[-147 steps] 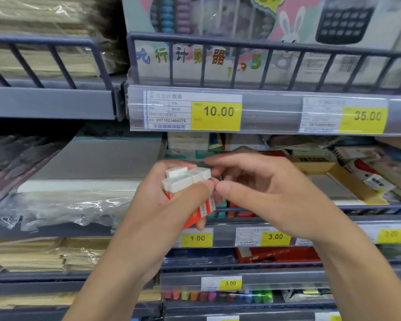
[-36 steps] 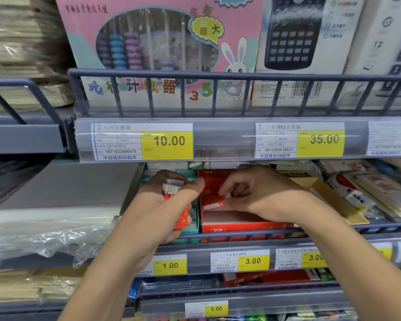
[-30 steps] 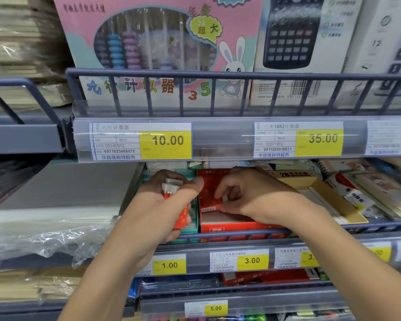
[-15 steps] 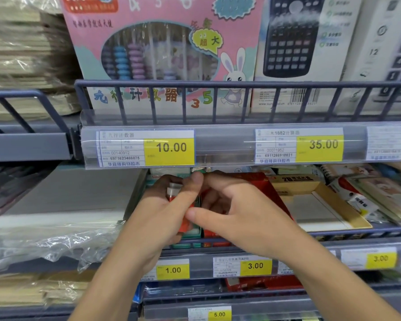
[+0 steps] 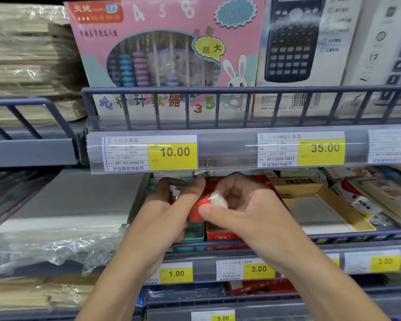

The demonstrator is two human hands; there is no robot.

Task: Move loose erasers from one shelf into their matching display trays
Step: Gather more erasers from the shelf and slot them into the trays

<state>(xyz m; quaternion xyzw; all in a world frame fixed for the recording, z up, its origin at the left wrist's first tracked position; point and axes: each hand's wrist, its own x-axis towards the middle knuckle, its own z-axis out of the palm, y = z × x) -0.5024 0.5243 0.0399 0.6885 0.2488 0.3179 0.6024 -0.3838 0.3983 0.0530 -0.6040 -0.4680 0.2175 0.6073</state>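
My left hand (image 5: 166, 212) grips a small stack of white erasers (image 5: 174, 191) in red-orange sleeves, mostly hidden behind its fingers. My right hand (image 5: 245, 209) pinches one eraser (image 5: 206, 206), white end up and red sleeve below, between thumb and fingers, right beside the left hand. Both hands hover over the front of the middle shelf. Under them sits a red display tray (image 5: 220, 232), with a teal tray (image 5: 193, 234) to its left.
A yellow-rimmed tray (image 5: 347, 213) lies right of the red one, with packets (image 5: 359, 200) beyond. The wire rail (image 5: 357, 235) fronts the shelf, price strip (image 5: 257, 269) below. The upper shelf edge (image 5: 225, 149) hangs close over my hands. Plastic-wrapped paper (image 5: 56, 246) lies left.
My right hand came off the red tray, went back to the left hand, and now pulls one eraser out of the stack. The left hand's stack has shrunk since the earliest frame.
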